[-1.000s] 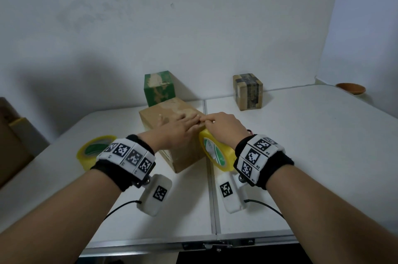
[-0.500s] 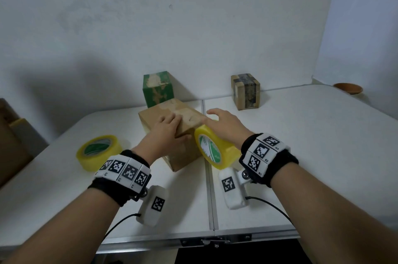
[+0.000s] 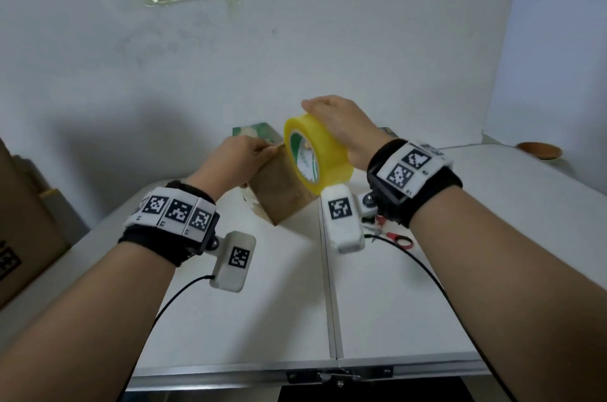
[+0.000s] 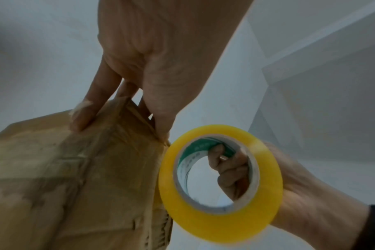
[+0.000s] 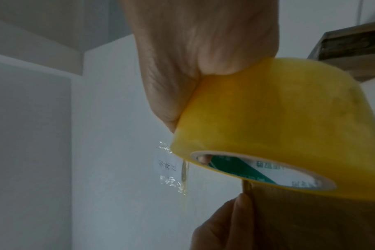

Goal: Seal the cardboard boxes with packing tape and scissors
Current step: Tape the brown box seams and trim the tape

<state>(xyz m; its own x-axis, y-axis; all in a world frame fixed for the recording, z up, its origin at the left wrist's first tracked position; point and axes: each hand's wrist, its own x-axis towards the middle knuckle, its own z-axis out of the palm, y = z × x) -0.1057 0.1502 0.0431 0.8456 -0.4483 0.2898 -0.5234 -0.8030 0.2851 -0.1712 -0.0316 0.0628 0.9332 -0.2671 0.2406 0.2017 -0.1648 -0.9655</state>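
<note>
A brown cardboard box (image 3: 282,194) stands mid-table. My left hand (image 3: 262,150) lies on its top, and in the left wrist view the straight fingers (image 4: 84,116) and thumb press down at the box's (image 4: 64,169) top edge. My right hand (image 3: 328,119) grips a yellow roll of packing tape (image 3: 315,158) held upright just above the box's right top edge, with fingers curled through the core (image 4: 227,170). The right wrist view shows the roll (image 5: 278,118) over the box (image 5: 310,219). Red-handled scissors (image 3: 399,239) lie on the table under my right wrist, partly hidden.
A green box (image 3: 256,134) stands behind the brown one, and a dark taped box (image 5: 353,47) is at the back right. A brown bowl (image 3: 538,150) sits far right. A large carton (image 3: 19,221) stands beside the table's left edge.
My right hand has raised the tape roll from beside the box to above its top edge. The left hand stays on the box top. The head view has tilted upward.
</note>
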